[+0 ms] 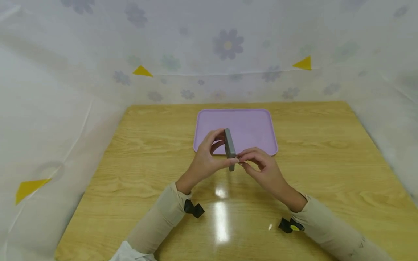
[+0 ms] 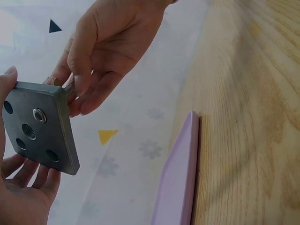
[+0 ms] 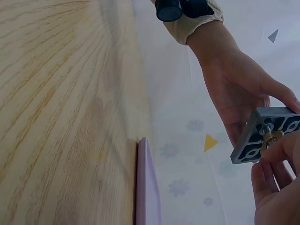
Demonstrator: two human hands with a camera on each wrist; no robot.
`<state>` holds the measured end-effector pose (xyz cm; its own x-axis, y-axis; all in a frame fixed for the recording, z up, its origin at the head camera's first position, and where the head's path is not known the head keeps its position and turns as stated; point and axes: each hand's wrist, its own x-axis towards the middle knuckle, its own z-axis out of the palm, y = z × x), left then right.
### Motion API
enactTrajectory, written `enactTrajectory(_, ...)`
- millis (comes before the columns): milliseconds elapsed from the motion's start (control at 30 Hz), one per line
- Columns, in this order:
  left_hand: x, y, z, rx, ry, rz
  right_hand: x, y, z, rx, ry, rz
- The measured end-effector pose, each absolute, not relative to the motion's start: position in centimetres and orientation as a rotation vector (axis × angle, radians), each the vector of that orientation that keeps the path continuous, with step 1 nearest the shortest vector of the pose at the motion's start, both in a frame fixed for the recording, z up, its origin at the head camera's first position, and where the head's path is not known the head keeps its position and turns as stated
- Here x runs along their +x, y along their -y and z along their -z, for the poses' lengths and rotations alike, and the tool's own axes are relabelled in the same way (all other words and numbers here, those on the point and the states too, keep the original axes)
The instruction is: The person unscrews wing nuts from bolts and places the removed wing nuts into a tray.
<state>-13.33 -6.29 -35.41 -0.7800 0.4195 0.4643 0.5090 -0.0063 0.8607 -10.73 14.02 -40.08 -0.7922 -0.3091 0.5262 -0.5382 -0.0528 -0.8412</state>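
My left hand [image 1: 209,157] grips a grey square metal plate [image 2: 43,126] by its edges, holding it upright above the table. The plate's flat face has several holes, and a socket-head bolt [image 2: 40,115] sits in one of them. On the ribbed back, seen in the right wrist view, the bolt's threaded end [image 3: 266,127] sticks out. There my right hand [image 1: 262,165] pinches a small brass-coloured nut [image 3: 270,138] between thumb and fingers, close against the plate. Fingertips partly hide the nut, so its full shape cannot be made out.
A shallow lilac tray [image 1: 249,127] lies on the wooden table [image 1: 156,145] behind the hands. White flowered sheeting [image 1: 196,43] with yellow triangles hangs round the table's back and sides. A small black device [image 1: 195,209] is worn on each wrist.
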Motion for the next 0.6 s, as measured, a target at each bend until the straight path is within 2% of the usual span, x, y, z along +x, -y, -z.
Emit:
enactTrajectory(333,-13.29,6.35,35.33,-0.985,2.162,1.949,-10.51,-14.61,39.44,0.605,2.134,-2.161)
enactTrajectory(600,-13.30,6.45,35.20,-1.003,2.174,1.929,-10.54,-14.42,39.34,0.478,2.246,-2.379)
